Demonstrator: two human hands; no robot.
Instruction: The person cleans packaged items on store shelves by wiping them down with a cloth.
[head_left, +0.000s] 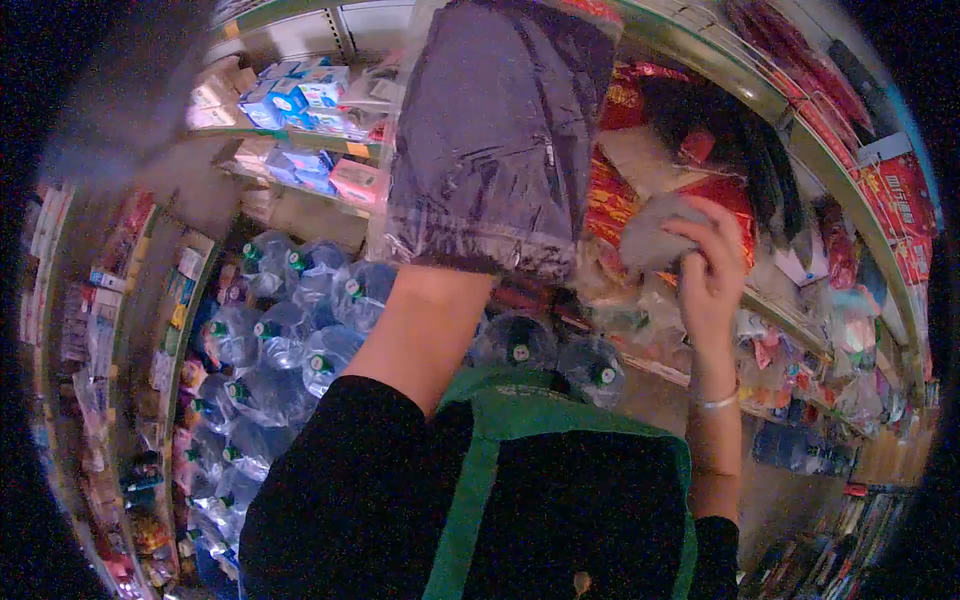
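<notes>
At twelve o'clock, a plastic-wrapped dark package (500, 130) hides the left hand, so I cannot tell its grip. Between two and three o'clock, the right hand (713, 245) pinches a grey bundle (652, 238). A loose hold could let the slick wrapper slip toward the bottles (515, 340).

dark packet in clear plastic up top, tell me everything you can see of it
The dark packet is a flat, roughly rectangular bundle of purplish-grey, fabric-like material in a creased clear plastic sleeve, which extends past the contents along the lower edge. Some red shows at its top right. It is raised in front of the shelves, its top cut off by the picture's edge. The left forearm runs up behind it; the left hand is hidden, so its grip cannot be seen.
</notes>
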